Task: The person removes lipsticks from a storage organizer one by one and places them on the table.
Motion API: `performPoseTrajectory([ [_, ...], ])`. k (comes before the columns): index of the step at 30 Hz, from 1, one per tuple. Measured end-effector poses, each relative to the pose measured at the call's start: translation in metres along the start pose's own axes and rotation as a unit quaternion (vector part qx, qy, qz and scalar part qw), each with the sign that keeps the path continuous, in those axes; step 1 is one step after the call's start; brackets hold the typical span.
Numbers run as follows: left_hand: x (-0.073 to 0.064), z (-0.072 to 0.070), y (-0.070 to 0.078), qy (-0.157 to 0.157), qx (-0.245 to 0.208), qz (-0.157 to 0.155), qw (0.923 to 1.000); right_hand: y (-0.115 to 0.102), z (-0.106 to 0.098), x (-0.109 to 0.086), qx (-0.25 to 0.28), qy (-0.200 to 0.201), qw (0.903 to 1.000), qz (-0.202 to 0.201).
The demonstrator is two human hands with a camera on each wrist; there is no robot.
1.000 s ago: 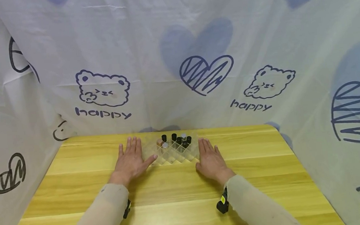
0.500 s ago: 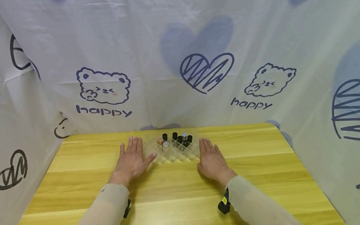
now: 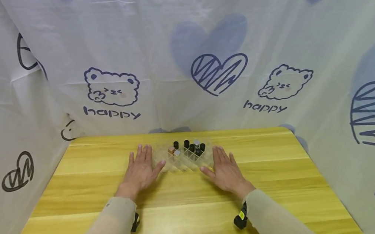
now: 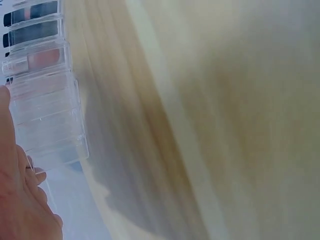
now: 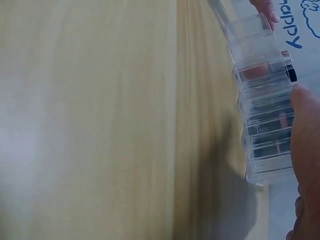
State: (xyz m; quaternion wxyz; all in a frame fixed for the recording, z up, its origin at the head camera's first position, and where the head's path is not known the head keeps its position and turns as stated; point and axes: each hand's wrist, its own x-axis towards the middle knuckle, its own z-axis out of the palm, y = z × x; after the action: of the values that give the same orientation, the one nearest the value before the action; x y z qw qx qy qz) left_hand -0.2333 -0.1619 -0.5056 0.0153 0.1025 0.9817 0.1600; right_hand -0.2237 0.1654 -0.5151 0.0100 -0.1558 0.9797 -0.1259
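Observation:
A clear plastic organizer (image 3: 183,165) with diamond-shaped compartments stands near the back of the table. Several lipsticks (image 3: 191,148) with black, silver and copper-coloured caps stand upright in it. My left hand (image 3: 140,173) lies along its left end, fingers straight, thumb (image 4: 5,102) reaching to the front corner. Along the right end lies my right hand (image 3: 227,173), its fingers also straight and its thumb (image 5: 301,100) stretched across the front. In the right wrist view, lipsticks (image 5: 272,127) show through the clear walls, and left-hand fingertips (image 5: 267,11) appear beyond the organizer.
The wooden table (image 3: 182,214) has light and dark yellow bands. A white cloth (image 3: 162,59) printed with hearts and bears hangs right behind its back edge and along both sides. Small black wrist cameras (image 3: 240,220) are strapped below the sleeves.
The organizer has come slightly toward me from the back edge, both hands moving with it. My right thumb has swung out from beside the palm to the organizer's front. The head view has shifted slightly.

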Motion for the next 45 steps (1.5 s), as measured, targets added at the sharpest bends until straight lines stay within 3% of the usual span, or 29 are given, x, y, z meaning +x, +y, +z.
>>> performPoseTrajectory([
  [21, -0.045, 0.012, 0.017, 0.045, -0.017, 0.015, 0.9987, -0.002, 0.007, -0.049, 0.010, 0.052, 0.9984, -0.018],
  [40, -0.118, 0.013, 0.029, 0.063, -0.017, 0.069, 0.9955, -0.003, 0.010, -0.103, 0.010, 0.079, 0.9965, -0.026],
  [45, -0.123, 0.007, 0.023, 0.055, 0.005, 0.067, 0.9962, -0.004, 0.011, -0.112, 0.000, 0.084, 0.9960, -0.028],
])
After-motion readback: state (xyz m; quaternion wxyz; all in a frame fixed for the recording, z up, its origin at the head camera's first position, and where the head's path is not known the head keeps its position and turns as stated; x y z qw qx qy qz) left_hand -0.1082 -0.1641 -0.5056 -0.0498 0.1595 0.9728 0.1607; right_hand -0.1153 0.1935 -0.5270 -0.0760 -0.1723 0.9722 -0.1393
